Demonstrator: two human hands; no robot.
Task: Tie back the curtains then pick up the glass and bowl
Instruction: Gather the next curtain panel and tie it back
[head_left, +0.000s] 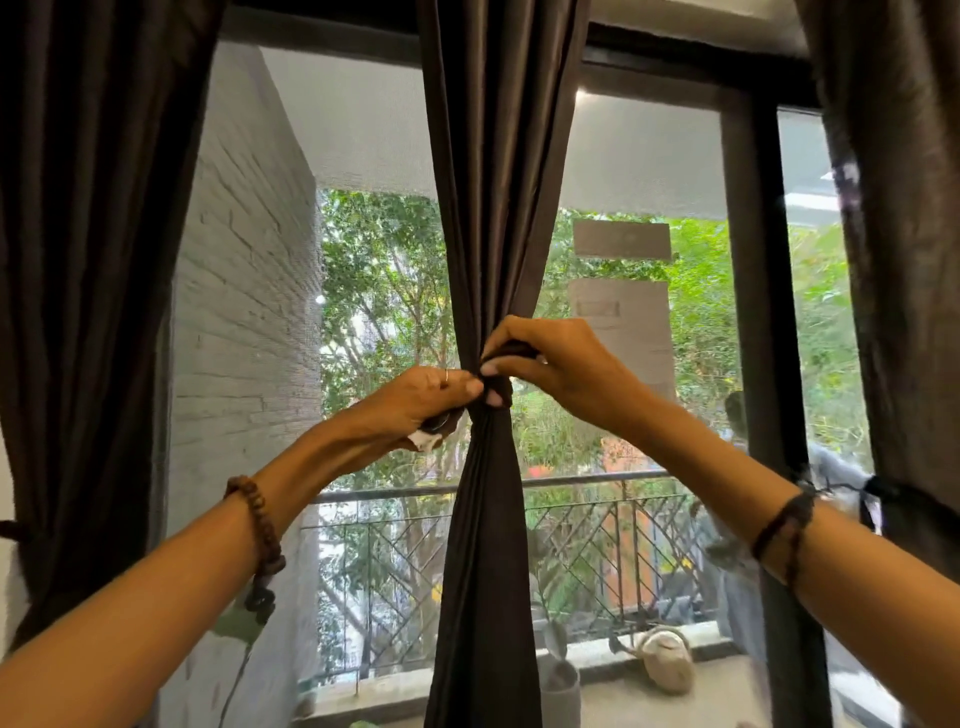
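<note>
Head view — the dark brown fabric middle curtain (493, 218) hangs at the centre of the window, gathered to a narrow waist about halfway down. Your left hand (423, 400) and right hand (550, 364) meet at that waist, close together, both pinched shut on the dark fabric tie-back band (501, 397) wrapped round the bunch. The left fingers nip one end; a small white tag and a dark end show under the left palm. The right thumb and fingers press on the band from above.

The left-side dark curtain (88, 260) and right-side dark curtain (904, 260) each look cinched low by a dark tie, so this middle one seems to be the last.

Handling: the cloth is soft and light and folds easily, likely a bit slick — the bunch will spring loose if you let go before the band is fastened. Keep your grip at the waist, on the band ends, not on the drape.

The glass and bowl are not in view.
</note>
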